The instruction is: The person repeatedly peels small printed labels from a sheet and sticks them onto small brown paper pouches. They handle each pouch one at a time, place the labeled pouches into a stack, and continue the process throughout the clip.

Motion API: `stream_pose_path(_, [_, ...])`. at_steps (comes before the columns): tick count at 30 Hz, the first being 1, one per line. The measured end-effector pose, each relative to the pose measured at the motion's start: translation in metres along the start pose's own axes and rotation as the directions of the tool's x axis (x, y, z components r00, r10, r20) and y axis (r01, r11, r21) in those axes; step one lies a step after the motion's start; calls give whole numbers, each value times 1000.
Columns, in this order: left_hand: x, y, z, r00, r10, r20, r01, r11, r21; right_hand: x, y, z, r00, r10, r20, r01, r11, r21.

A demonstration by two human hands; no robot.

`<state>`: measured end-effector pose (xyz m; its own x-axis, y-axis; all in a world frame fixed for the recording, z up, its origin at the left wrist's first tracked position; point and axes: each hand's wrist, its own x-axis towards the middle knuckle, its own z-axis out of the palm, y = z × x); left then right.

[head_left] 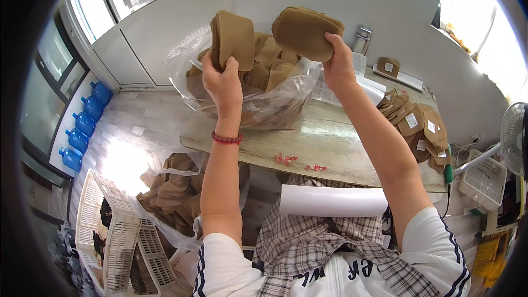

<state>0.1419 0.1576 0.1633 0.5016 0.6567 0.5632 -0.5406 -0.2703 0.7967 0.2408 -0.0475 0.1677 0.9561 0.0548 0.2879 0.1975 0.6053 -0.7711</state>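
My left hand point(224, 82) is closed round the lower end of a stack of tan fabric pieces point(236, 38), thumb on the near face. In my right hand point(340, 61) is a second stack of tan fabric pieces point(303, 32), gripped at its right end. Both stacks are raised above a large clear plastic bag point(275, 107) on the table. Inside the bag lie many more tan folded pieces point(269, 60), partly hidden by the hands and stacks. A red bead bracelet point(226, 138) circles my left wrist.
Labelled tan pieces point(421, 124) lie piled on the table's right side, near a steel flask point(362, 39) and papers point(371, 91). Red scraps point(286, 159) dot the table point(335, 146). A white roll point(333, 201) lies across my lap. White plastic crates point(118, 242) and a filled bag point(173, 192) stand left.
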Motion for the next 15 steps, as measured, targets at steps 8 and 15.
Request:
stream_pose_path(8, [-110, 26, -5, 691, 540, 481, -707, 643, 294, -103, -91, -97, 981, 45, -191, -5, 979, 203])
stream_pose_path(15, [-246, -52, 23, 242, 319, 916, -911, 401, 101, -205, -91, -220, 891, -6, -454, -29, 997, -72])
